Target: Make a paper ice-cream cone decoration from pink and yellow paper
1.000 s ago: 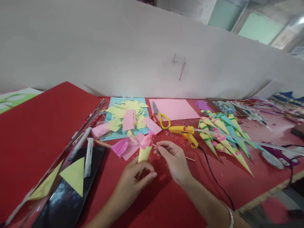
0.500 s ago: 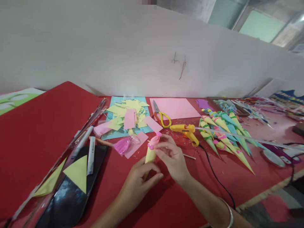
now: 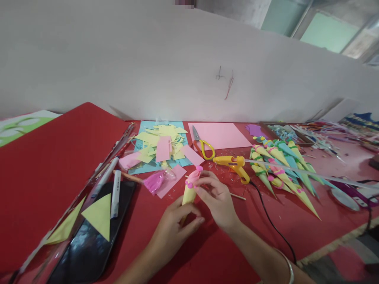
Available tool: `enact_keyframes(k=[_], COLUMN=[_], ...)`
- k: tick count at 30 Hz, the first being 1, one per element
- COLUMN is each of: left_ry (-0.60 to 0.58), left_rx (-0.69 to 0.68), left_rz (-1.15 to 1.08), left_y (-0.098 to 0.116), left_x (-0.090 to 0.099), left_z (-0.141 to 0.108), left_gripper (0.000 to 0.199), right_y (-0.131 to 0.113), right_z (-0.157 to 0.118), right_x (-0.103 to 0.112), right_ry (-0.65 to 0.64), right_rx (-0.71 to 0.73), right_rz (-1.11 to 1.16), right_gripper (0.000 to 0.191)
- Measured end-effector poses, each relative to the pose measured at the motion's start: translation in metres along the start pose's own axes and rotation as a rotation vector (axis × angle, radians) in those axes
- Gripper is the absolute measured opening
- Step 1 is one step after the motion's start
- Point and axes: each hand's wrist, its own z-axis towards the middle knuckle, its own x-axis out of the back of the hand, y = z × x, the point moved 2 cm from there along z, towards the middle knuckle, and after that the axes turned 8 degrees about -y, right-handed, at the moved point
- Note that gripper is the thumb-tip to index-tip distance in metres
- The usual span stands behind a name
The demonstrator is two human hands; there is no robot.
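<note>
Near the middle of the head view, a yellow paper cone (image 3: 188, 196) with a pink top and pink pompoms stands roughly upright between my hands. My left hand (image 3: 174, 223) is closed around its lower part, which the fingers partly hide. My right hand (image 3: 217, 199) pinches the pink upper part from the right side, thumb and fingers together. Just beyond my right hand lies a yellow glue gun (image 3: 232, 161) with a long clear glue stick in its back. A thin wooden stick (image 3: 237, 196) lies to the right of my right hand.
Finished paper cones (image 3: 284, 165) are piled at the right. Yellow-handled scissors (image 3: 204, 146) rest on pink paper (image 3: 231, 132). Yellow paper pieces (image 3: 154, 138) lie on a blue sheet. A pink tassel (image 3: 154, 182), a marker (image 3: 115, 193) and a black tablet-like slab (image 3: 85, 254) are at the left. The glue gun's cord (image 3: 272, 225) runs off the table edge.
The whole view has shifted slightly, so things appear a little further right. Both hands keep the same hold on the paper cone, with hardly any other movement.
</note>
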Motion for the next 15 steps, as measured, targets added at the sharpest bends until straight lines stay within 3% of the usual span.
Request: enact_keyframes(k=[8,12,15], left_ry=[-0.022,-0.032,-0.03], left_rx=[-0.02,-0.013,-0.023], left_rz=[0.052,0.071,0.078], left_y=[0.0,-0.002,-0.002], left_x=[0.001,0.001,0.001], left_z=[0.0,-0.001,0.0], left_gripper=[0.012,0.012,0.012], right_y=[0.004,0.012,0.016], right_z=[0.001,0.002,0.002], right_x=[-0.003,-0.001,-0.001], right_ry=[0.078,0.018,-0.044], right_rx=[-0.029,-0.094,-0.16], right_rz=[0.2,0.235,0.279], right_gripper=[0.026,0.04,0.038])
